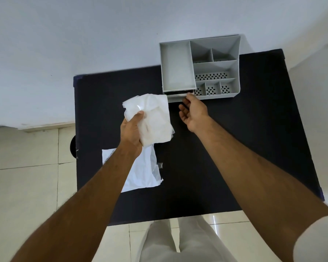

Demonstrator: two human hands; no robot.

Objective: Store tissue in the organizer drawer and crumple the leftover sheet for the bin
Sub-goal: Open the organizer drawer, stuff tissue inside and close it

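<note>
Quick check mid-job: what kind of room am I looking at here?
Probably a plain indoor room, home or office, though I can't tell which: a small black table against a bare white wall, pale floor tiles, and a grey desk organizer on the table.

Your work surface is a black table (225, 157), standing on pale floor tiles against a white wall. A grey organizer (199, 69) sits at the far right of it, just beyond your right fingertips (187, 99), its front drawer (176, 98) slightly out. A flat white sheet (140, 173) lies on the near left, below your left fingers, partly hidden by that forearm. The tabletop between sheet and organizer is dark and plain.
</note>
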